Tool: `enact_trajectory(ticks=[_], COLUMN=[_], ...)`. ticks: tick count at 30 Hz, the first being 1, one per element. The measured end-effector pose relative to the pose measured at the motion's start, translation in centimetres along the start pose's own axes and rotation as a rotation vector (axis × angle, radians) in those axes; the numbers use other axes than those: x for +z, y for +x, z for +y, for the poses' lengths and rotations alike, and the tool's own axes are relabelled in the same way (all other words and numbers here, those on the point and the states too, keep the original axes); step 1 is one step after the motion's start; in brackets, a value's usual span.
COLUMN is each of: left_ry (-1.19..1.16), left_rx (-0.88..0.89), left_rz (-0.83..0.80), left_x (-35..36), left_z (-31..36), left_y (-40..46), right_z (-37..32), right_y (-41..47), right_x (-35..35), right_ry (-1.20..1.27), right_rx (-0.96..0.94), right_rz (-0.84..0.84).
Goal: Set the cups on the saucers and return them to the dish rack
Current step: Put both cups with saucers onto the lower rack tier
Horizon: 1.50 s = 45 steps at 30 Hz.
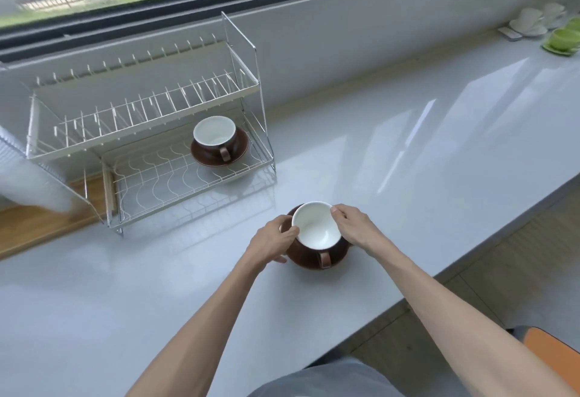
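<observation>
A brown cup with a white inside (pixel 317 228) sits on a brown saucer (pixel 340 252) on the white counter, its handle toward me. My left hand (pixel 271 239) holds the saucer's left edge with fingertips at the cup's rim. My right hand (pixel 351 224) grips the right side, thumb on the cup's rim. A second brown cup (pixel 215 133) stands on its saucer (pixel 241 148) on the lower shelf of the white wire dish rack (pixel 141 108), at the shelf's right end.
The counter's front edge (pixel 470 252) runs diagonally to my right, with wooden floor beyond. White and green cups on saucers (pixel 552 29) stand at the far right by the wall. A wooden board (pixel 40 224) lies left of the rack.
</observation>
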<state>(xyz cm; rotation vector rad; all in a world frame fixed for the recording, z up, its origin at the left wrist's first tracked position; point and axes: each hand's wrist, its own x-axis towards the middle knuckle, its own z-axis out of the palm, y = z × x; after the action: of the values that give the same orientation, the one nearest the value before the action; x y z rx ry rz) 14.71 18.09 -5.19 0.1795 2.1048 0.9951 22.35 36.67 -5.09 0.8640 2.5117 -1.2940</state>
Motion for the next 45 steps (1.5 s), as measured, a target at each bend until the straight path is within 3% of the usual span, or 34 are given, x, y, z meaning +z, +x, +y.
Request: enact_trajectory(ticks=[24, 37, 45], left_ry=[-0.211, -0.379, -0.355], left_rx=[-0.127, -0.176, -0.212], left_rz=[0.376, 0.524, 0.678], left_x=[-18.3, -26.4, -29.1], left_z=[-6.3, -6.9, -7.7], left_y=[-3.3, 0.5, 4.1], right_z=[-19.1, -27.4, -29.6], right_y=[5.4, 12.0, 15.9], right_x=[11.0, 16.5, 20.1], right_ry=[-0.035, -0.082, -0.099], right_rx=[-0.264, -0.337, -0.37], right_rz=[-0.309, -0.27, -0.308])
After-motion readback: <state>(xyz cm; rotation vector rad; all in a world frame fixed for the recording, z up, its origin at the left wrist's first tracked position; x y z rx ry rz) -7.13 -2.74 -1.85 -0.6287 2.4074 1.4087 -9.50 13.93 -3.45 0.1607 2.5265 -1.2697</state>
